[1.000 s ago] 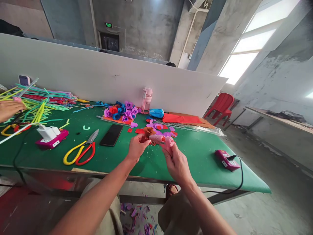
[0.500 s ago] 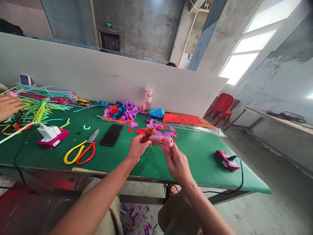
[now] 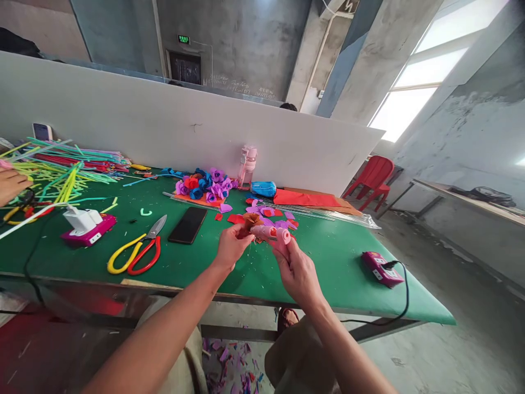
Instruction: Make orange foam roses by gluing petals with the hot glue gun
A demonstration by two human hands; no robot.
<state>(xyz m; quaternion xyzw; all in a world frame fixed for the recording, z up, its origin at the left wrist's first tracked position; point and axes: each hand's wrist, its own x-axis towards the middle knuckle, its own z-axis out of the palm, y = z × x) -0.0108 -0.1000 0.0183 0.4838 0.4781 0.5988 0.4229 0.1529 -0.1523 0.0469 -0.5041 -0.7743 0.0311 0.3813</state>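
Note:
My left hand (image 3: 231, 244) pinches a brownish-orange paper flower (image 3: 251, 220) over the green table (image 3: 328, 262). My right hand (image 3: 296, 268) is closed round a pink tool (image 3: 282, 235), which looks like a small glue gun. The tool's front end touches or nearly touches the base of the flower, at my left fingertips. Just behind the hands lie loose purple petals (image 3: 267, 221) and red petals (image 3: 235, 219). Finished paper flowers (image 3: 205, 185) in purple, blue and red are bunched to the left of them.
Scissors (image 3: 151, 241), a black phone (image 3: 187, 225) and a power strip (image 3: 89, 231) lie left. Another person's hand (image 3: 12, 185) is by colourful sticks (image 3: 74, 164) at far left. A pink bottle (image 3: 247, 167), blue pouch (image 3: 263, 189) and red paper (image 3: 305, 198) lie behind; another power strip (image 3: 381, 268) sits right.
The other person's hand at the far left has shifted slightly left and down. My hands hold nearly the same pose.

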